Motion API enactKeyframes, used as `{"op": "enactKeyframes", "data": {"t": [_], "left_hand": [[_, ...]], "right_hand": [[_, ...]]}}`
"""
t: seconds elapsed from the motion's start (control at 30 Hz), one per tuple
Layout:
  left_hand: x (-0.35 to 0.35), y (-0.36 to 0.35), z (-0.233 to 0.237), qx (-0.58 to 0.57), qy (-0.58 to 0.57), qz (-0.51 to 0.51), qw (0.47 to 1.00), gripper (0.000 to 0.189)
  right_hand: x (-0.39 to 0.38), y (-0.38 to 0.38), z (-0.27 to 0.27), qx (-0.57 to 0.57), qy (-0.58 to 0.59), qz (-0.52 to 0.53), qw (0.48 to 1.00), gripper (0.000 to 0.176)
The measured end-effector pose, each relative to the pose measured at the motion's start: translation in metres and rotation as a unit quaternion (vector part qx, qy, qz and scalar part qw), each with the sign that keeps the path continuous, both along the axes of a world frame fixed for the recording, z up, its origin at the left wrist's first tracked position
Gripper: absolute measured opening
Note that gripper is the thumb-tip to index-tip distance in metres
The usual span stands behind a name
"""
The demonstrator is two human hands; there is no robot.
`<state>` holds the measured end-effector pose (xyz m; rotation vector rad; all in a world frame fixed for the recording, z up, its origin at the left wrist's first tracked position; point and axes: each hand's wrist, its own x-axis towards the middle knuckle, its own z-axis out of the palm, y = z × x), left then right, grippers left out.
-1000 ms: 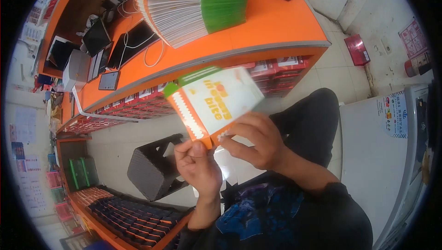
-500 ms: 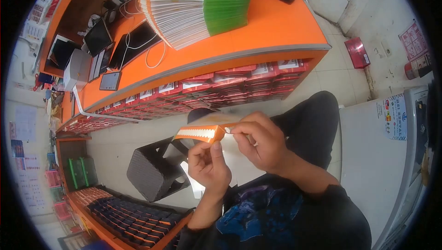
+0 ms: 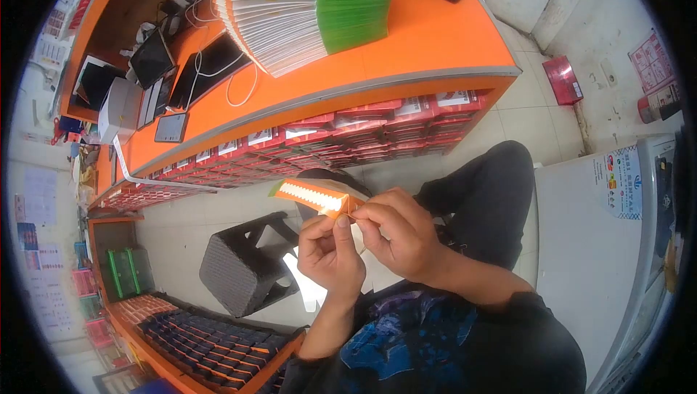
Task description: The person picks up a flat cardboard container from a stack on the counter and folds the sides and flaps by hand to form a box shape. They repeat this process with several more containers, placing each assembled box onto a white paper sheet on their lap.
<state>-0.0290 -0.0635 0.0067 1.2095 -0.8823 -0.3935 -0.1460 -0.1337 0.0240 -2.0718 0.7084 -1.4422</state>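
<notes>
While the carton (image 3: pixel 314 197) is pinched at its orange corner, just left of the frame's centre, both hands are closed on it. The left hand (image 3: pixel 330 252) grips from below, with thumb and forefinger pressed together on the edge. The right hand (image 3: pixel 398 238) is clamped on the same corner from the right, and the fingertips of the two hands touch. The carton is held flat and almost edge-on, so only a thin orange strip with a white zigzag band and a green tip is seen; how its flaps stand cannot be told. Since it is held by one corner only, with the rest jutting free toward the left, a slip is judged likely if either pinch is eased. The carton could then be dropped to the tiled floor (image 3: pixel 218 212) or onto the black stool (image 3: pixel 243 263) below. A tear or a wrong crease at the corner could be caused if the thin card is pulled or twisted too hard between the hands. The stack (image 3: pixel 290 24) of like cartons on the orange desk (image 3: pixel 435 46) at the top of the frame is well apart and is not put at risk.
</notes>
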Motion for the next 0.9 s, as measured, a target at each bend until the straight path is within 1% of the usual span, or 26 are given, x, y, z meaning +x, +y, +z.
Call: {"op": "enactKeyframes", "data": {"t": [0.1,0.23,0.3,0.33,0.4,0.53,0.6,0.73,0.8,0.9], "left_hand": [[0.006,0.004,-0.004,0.016,-0.023,-0.014,1.0,0.013],[0.009,0.003,-0.007,0.001,-0.021,-0.024,0.999,0.013],[0.01,0.004,-0.008,0.016,-0.063,-0.021,0.998,0.013],[0.01,0.005,-0.007,0.017,-0.063,-0.021,0.998,0.013],[0.008,0.005,-0.003,0.012,-0.008,-0.017,1.0,0.012],[0.006,0.004,0.002,0.01,-0.001,-0.013,1.0,0.007],[0.005,0.004,0.001,0.003,0.007,-0.004,1.0,0.006],[0.007,0.006,0.004,-0.001,0.011,-0.028,1.0,0.009],[0.007,0.007,0.004,0.018,-0.001,-0.037,0.999,0.009],[0.01,0.013,-0.004,0.027,-0.031,-0.047,0.998,0.009]], "right_hand": [[0.0,0.0,0.0,0.001,0.002,0.0,1.0,0.027],[0.0,0.0,-0.002,-0.009,0.005,0.008,1.0,0.027],[0.001,0.0,-0.004,-0.019,0.006,-0.006,1.0,0.026],[0.001,0.001,-0.004,-0.018,0.006,-0.005,1.0,0.026],[0.001,0.002,-0.002,-0.016,0.004,-0.002,1.0,0.026],[0.002,0.007,-0.002,-0.019,-0.002,0.002,1.0,0.028],[0.002,0.008,-0.002,0.011,-0.018,0.032,0.999,0.03],[0.002,0.004,-0.004,0.032,-0.028,0.039,0.998,0.031],[0.0,-0.004,-0.008,-0.018,-0.016,0.015,1.0,0.029],[-0.002,-0.006,-0.008,-0.02,-0.02,0.001,1.0,0.028]]}}
